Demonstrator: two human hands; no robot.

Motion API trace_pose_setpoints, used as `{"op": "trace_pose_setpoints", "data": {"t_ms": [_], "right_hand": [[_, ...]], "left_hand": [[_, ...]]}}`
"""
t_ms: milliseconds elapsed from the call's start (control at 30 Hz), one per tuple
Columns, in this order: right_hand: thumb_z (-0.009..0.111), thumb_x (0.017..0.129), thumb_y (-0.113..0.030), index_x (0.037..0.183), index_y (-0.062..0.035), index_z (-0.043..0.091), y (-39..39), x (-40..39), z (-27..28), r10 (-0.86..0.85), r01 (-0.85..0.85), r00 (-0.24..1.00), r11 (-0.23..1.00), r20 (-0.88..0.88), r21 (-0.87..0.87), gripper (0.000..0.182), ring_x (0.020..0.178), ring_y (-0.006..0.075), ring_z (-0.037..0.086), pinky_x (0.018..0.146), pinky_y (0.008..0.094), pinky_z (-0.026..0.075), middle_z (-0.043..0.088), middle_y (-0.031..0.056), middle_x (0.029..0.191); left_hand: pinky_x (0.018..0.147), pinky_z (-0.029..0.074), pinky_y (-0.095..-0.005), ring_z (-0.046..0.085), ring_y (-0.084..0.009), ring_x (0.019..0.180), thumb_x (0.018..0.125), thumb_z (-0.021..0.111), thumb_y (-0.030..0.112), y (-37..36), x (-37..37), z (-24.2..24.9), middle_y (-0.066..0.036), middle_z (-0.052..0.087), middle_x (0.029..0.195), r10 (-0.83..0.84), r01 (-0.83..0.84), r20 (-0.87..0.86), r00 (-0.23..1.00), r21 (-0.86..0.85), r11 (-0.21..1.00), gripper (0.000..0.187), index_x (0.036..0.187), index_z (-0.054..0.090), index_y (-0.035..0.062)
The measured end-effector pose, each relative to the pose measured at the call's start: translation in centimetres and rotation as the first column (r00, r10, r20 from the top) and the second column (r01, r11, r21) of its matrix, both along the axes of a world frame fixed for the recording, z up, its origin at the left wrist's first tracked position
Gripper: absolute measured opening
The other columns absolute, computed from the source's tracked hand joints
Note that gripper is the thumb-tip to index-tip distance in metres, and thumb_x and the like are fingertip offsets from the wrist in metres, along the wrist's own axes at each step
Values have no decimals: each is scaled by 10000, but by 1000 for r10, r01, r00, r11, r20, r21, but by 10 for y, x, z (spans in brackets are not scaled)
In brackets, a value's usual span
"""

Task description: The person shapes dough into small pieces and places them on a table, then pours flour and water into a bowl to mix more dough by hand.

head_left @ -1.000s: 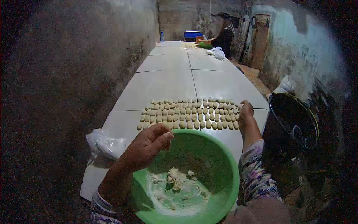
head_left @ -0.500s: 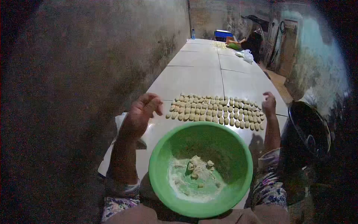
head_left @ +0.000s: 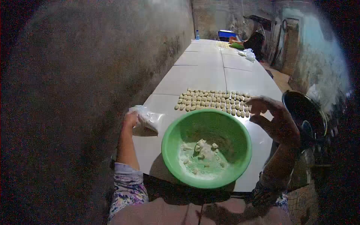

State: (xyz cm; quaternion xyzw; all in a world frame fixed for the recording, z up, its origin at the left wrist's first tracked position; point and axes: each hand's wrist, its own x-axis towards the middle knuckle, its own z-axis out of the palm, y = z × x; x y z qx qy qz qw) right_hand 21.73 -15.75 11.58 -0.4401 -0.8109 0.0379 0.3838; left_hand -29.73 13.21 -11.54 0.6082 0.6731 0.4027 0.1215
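At the left edge of the table, my left hand grips the top of a clear plastic bag; its fingertips are partly hidden by the bag. My right hand is raised to the right of the green basin, with thumb and fingers apart and nothing in it. Inside the basin lie lumpy dough scraps and white flour. Behind the basin, small oval dough pieces lie in several rows on the table, their right end close to my right fingertips.
The long white tiled table runs away along a bare wall on the left. A large dark round pan stands at the right. Far off are a bottle, a blue container, white plastic bags and another person.
My left hand has gone down and left onto the plastic bag. My right hand has come nearer and opened its fingers. The view has shifted, with the basin now looking smaller.
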Motion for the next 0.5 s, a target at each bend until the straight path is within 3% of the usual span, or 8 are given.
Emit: {"op": "trace_pose_setpoints", "data": {"t_ms": [67, 100, 200, 233, 333, 367, 467, 500], "right_hand": [[737, 714, -132, 1033, -32, 598, -20, 5, 2, -6, 6, 1000, 1000, -2, 3, 362, 744, 150, 569, 681, 294, 459, 623, 59, 841], [745, 706, -171, 1039, -30, 601, -26, 8, 3, -7, 7, 1000, 1000, 1, 4, 389, 745, 149, 567, 689, 298, 454, 621, 54, 840], [738, 712, -168, 1024, -26, 607, -33, 19, 5, 6, -7, 1000, 999, 17, 49, 366, 737, 155, 567, 688, 300, 454, 618, 57, 845], [737, 707, -164, 1020, -29, 608, -34, 21, 6, 21, -21, 1000, 998, -2, 62, 365, 724, 152, 570, 686, 302, 453, 618, 59, 842], [734, 706, -151, 1023, -30, 606, -31, 23, 6, 16, -15, 1000, 995, -9, 103, 362, 714, 149, 573, 685, 297, 453, 617, 56, 832], [722, 724, -134, 1029, -36, 600, -30, 26, 6, 9, -8, 1000, 997, -4, 81, 343, 712, 147, 577, 682, 290, 453, 617, 50, 821], [711, 747, -128, 1013, -33, 600, -21, 30, 2, 42, -39, 998, 998, -43, 54, 304, 702, 152, 577, 685, 283, 453, 618, 53, 818], [704, 761, -131, 1002, -20, 596, -15, 32, 0, 30, -29, 999, 998, -18, 60, 286, 693, 160, 578, 670, 293, 463, 612, 62, 801]], "left_hand": [[782, 463, -361, 632, -266, 811, 868, 493, 332, 9, 7, 2, -173, 658, 873, -217, 206, -34, 976, -202, 957, 369, 938, 638, 0], [782, 463, -361, 632, -266, 811, 868, 493, 332, 11, 10, -1, -173, 658, 873, -224, 212, -37, 974, -199, 957, 369, 938, 638, 0], [721, 479, -329, 622, -202, 767, 805, 606, 169, 16, 23, -28, -120, 671, 854, -70, 74, 223, 972, -10, 997, 182, 888, 665, 18], [720, 479, -332, 616, -193, 774, 763, 640, 98, 28, 18, -41, -120, 664, 864, -23, 35, 274, 961, -38, 999, 150, 892, 644, 21], [718, 479, -333, 611, -195, 778, 762, 636, 105, -5, 44, -24, -121, 649, 862, 73, -83, 69, 995, 153, 985, 183, 921, 608, 17], [709, 475, -333, 602, -213, 780, 757, 627, 85, -20, 57, -13, -113, 627, 850, 107, -129, 111, 988, 215, 968, 188, 918, 559, 16], [678, 460, -335, 567, -219, 718, 761, 622, 75, 1, 60, -22, -104, 588, 784, -76, -2, 177, 981, 407, 913, 179, 905, 527, 25], [657, 435, -324, 512, -186, 685, 779, 613, 77, -3, 70, -10, -77, 518, 738, -82, 20, 165, 983, 345, 938, 167, 881, 484, 49]]}}
